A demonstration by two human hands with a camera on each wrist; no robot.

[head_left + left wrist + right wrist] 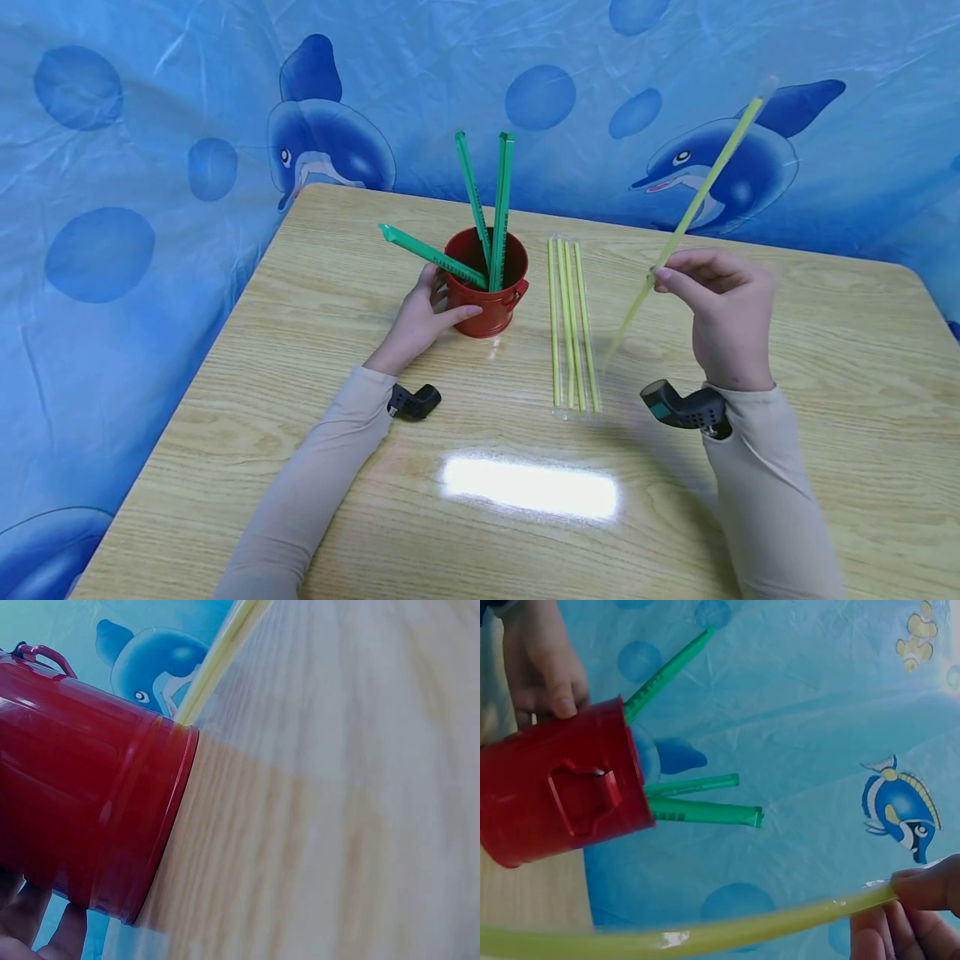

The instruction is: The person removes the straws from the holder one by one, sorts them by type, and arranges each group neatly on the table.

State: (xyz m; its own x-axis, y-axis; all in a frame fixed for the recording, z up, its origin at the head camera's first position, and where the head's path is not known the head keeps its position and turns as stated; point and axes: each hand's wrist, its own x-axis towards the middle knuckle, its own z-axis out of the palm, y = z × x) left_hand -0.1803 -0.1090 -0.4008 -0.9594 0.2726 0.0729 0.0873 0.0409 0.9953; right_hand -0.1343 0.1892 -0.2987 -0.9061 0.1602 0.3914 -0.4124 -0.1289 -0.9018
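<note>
My left hand [417, 321] holds the side of a small red bucket [497, 312], thumb across its front. The bucket stands upright on the table; three slim green wrapped sticks [470, 192] with printed lettering lean in it, one tilted far left. My right hand [727, 312] pinches a yellow straw [712, 179] in a clear wrapper, aslant in the air right of the bucket. In the right wrist view, thumb and fingertips [922, 891] grip this straw. Several more yellow straws [573, 333] in clear wrapping lie side by side between bucket and right hand.
The wooden table [360, 517] has a bright light reflection near its middle front. Behind and left hangs a blue sheet [465, 50] printed with dolphins and bubbles. Black wrist cameras [682, 406] are worn on both forearms.
</note>
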